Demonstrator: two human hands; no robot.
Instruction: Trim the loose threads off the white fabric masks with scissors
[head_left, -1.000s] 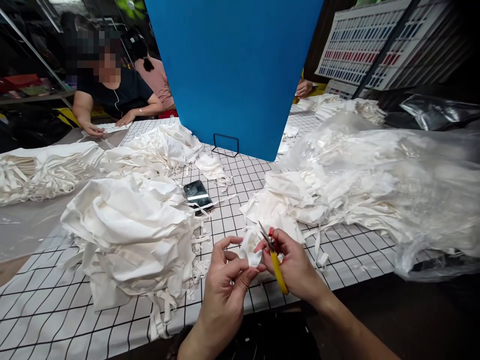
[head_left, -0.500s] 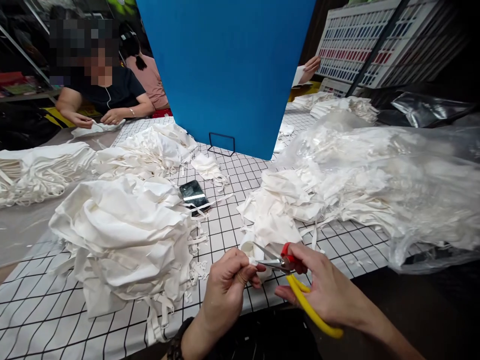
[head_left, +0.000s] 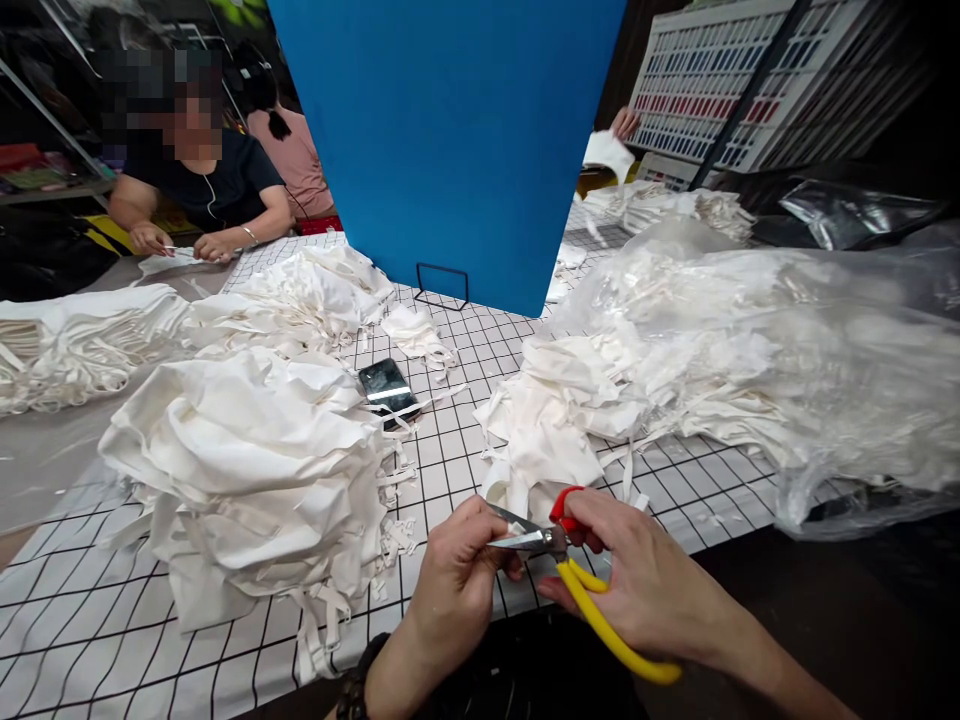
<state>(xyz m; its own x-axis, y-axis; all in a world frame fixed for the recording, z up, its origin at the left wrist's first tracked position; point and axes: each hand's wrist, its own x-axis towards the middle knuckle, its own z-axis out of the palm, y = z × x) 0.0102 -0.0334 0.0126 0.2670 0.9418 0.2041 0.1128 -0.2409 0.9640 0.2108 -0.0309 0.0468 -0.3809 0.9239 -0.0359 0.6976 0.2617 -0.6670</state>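
At the tabletop (head_left: 465, 440) edge:
Left hand (head_left: 457, 585): pinching a small white fabric piece (head_left: 517, 528).
Right hand (head_left: 637, 585): closing around scissors (head_left: 570, 570); snipping close, blades clear of fingers.

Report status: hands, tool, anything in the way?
Left hand pinches a small white fabric piece. Right hand grips yellow-handled thread snips, blades at the pinch. White cloth pile lies left, black phone beyond.
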